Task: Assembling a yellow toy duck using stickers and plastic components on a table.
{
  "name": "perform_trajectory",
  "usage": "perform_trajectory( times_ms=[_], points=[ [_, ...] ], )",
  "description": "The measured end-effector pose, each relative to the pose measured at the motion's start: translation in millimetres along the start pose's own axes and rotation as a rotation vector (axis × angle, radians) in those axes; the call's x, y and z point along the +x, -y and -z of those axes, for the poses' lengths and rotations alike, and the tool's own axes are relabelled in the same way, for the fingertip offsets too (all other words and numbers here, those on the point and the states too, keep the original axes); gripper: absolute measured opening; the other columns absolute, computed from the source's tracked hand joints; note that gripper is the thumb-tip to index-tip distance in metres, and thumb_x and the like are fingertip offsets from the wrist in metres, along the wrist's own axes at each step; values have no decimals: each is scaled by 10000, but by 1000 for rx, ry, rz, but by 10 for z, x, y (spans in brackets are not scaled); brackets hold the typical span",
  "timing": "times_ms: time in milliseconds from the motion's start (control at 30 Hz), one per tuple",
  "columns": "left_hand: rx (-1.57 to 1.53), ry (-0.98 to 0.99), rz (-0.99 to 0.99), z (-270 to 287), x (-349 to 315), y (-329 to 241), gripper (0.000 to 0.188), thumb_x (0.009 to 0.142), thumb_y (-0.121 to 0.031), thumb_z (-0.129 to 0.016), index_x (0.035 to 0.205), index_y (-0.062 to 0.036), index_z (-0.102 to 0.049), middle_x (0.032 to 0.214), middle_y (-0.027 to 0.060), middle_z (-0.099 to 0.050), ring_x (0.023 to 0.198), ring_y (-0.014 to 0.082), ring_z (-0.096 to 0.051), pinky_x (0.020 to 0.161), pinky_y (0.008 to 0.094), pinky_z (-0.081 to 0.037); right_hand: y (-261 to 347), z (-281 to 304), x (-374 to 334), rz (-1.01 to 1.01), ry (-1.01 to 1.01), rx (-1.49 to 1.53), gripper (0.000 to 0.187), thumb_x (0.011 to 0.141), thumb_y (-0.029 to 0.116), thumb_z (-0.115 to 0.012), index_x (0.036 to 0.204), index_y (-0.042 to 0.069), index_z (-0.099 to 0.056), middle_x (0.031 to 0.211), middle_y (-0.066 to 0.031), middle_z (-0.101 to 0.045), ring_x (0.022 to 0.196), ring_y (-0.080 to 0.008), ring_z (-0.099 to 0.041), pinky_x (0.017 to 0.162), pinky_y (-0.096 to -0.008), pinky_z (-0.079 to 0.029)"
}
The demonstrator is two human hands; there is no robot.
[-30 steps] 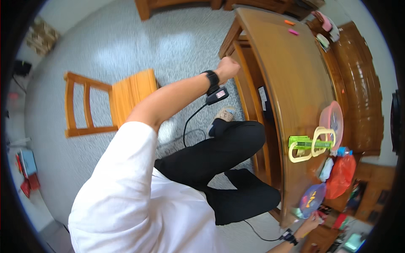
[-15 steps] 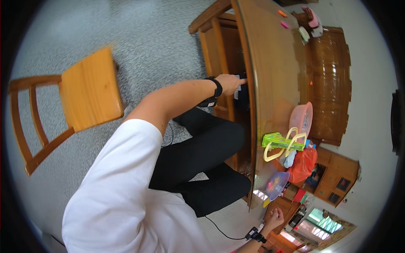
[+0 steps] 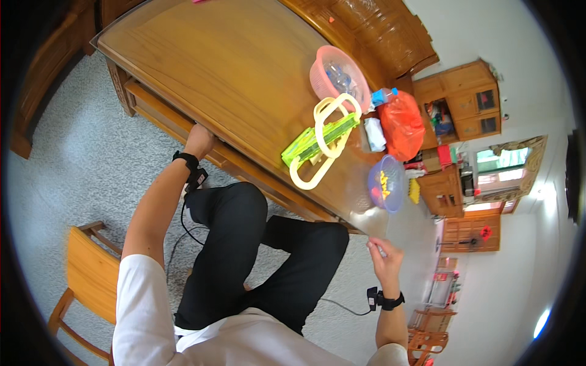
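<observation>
My left hand (image 3: 200,141) reaches to the front edge of a wooden table (image 3: 244,79) with a glass top, at its under-shelf. Its fingers are hidden below the tabletop edge, so what they touch does not show. My right hand (image 3: 386,262) hovers beyond the table's near right corner. Its fingers are curled together, and anything small between them is too unclear to name. On the tabletop, between the two hands, lies a folded green plastic basket (image 3: 320,139) with pale yellow handles.
A pink basket (image 3: 323,76) with clear bottles, a red plastic bag (image 3: 403,128) and a purple basket (image 3: 394,180) with yellow pieces stand along the table's far right side. A wooden chair (image 3: 91,274) is at my left. A cable (image 3: 345,307) hangs near my right wrist.
My view has swung toward the right. My left fingers, partly seen at the under-shelf before, are now hidden under the tabletop edge. My right hand has come further into view, beside the table corner.
</observation>
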State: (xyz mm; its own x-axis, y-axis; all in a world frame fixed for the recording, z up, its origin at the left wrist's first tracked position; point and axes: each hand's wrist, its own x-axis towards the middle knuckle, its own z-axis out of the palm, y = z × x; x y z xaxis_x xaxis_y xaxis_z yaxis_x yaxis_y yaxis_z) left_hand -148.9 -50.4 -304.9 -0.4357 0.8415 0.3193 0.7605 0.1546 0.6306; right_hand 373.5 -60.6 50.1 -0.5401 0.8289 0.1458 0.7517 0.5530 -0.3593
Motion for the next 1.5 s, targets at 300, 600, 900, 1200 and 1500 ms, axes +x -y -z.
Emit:
perform_trajectory(
  times_ms=[300,600,900,1200,1500],
  points=[
    [-76,158,128,1019,-543,-214,318,910,-189,-794,1091,-34,-583,823,218,-678,846,443,-678,731,515,-529,357,-438,617,216,92,195,99,894,-37,-762,992,-46,-753,815,-122,-725,702,-186,-665,658,-302,-496],
    [-122,191,139,1679,-1575,-130,344,884,-191,-828,1081,-46,-585,895,191,-699,870,401,-690,753,474,-543,1404,-1134,1131,545,318,314,136,854,70,-812,969,24,-755,811,-146,-737,721,-323,-707,620,-387,-531],
    [-81,203,242,2087,-2278,-257,353,846,-135,-845,1088,-40,-606,1030,185,-729,950,420,-710,806,472,-569,2060,-1713,1528,664,601,133,192,885,85,-723,1070,50,-763,911,-187,-749,898,-414,-707,783,-503,-553],
    [-48,237,260,2753,-2822,-728,309,880,-160,-810,1106,-63,-622,987,203,-673,888,437,-687,761,495,-557,2794,-2824,1546,525,1236,-137,729,918,87,-678,1559,-25,-350,1213,-297,-686,983,-419,-712,870,-480,-567],
    [-58,208,331,2937,-3113,-826,340,841,-116,-837,1101,-65,-624,966,189,-665,821,408,-679,719,461,-556,2668,-2923,1321,703,1086,273,167,850,36,-698,982,15,-798,892,-176,-768,889,-384,-733,832,-445,-581]
  ],
)
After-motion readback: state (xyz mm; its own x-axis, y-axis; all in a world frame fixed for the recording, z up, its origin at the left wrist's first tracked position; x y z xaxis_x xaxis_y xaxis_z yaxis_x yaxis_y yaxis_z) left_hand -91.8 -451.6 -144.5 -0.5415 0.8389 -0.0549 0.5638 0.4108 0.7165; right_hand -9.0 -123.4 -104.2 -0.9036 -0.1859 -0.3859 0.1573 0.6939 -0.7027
